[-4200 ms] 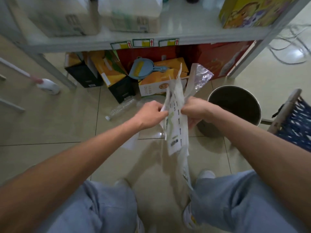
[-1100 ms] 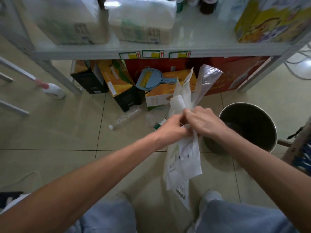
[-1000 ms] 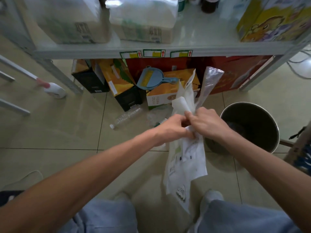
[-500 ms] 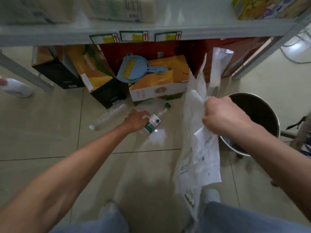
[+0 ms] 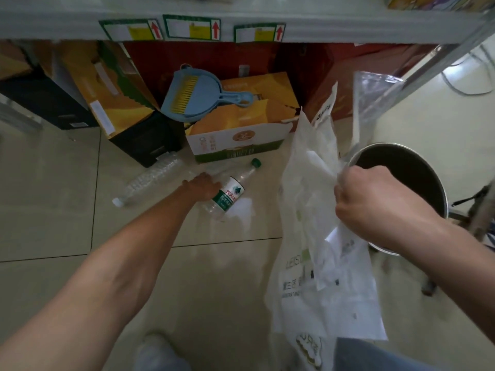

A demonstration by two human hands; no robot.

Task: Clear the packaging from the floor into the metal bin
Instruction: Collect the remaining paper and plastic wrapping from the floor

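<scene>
The plastic bags point(image 5: 316, 236) are now gripped by the right hand point(image 5: 375, 199) alone; the left hand point(image 5: 203, 187) has been closed around a bottle point(image 5: 227, 194) on the floor, next for the bin point(image 5: 401, 183).

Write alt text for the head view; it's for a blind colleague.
The left hand reaches down onto a green-labelled plastic bottle on the tiled floor, while the right hand clutches white plastic bags beside a metal bin.
</scene>
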